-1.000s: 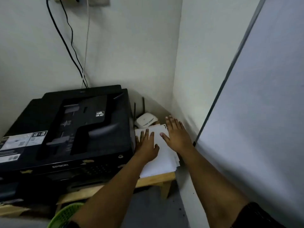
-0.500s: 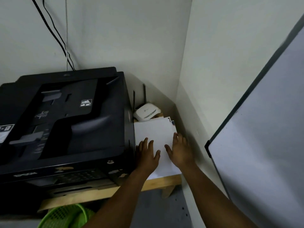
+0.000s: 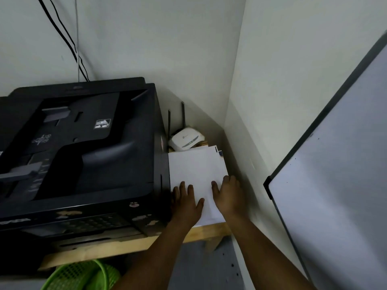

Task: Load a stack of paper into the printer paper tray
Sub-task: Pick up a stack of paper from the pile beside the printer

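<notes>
A stack of white paper (image 3: pixel 194 168) lay flat on the wooden bench (image 3: pixel 209 230), in the narrow gap between the right side of the black printer (image 3: pixel 83 155) and the corner wall (image 3: pixel 234 80). The stack's left edge ran just beside the printer's side panel; its near edge reached almost to the front lip of the bench. At the far right corner a few sheets sat slightly out of line, with a dark printed patch showing on one of them.

Both hands rested on the near half of the stack. The left hand (image 3: pixel 185 203) lay palm down with its fingers straight and slightly spread, thumb pointing right — pressing on the top sheet, not gripping it. The right hand (image 3: pixel 227 196) sat at the stack's right edge, thumb on top of the paper; its fingers reached over toward the wall side, and whether they curled round the edge could not be told from this view. The two thumbs stayed apart, a strip of white paper showing between them.

Behind the stack, in the corner, stood a white router (image 3: pixel 187 139) with two dark antennas upright, small green lights showing on its front. Black and white cables (image 3: pixel 69 40) ran down the wall to the back of the printer. A green mesh basket (image 3: pixel 83 276) sat below the bench's front edge, and a whiteboard (image 3: pixel 335 164) with a dark frame leaned in at the right.
</notes>
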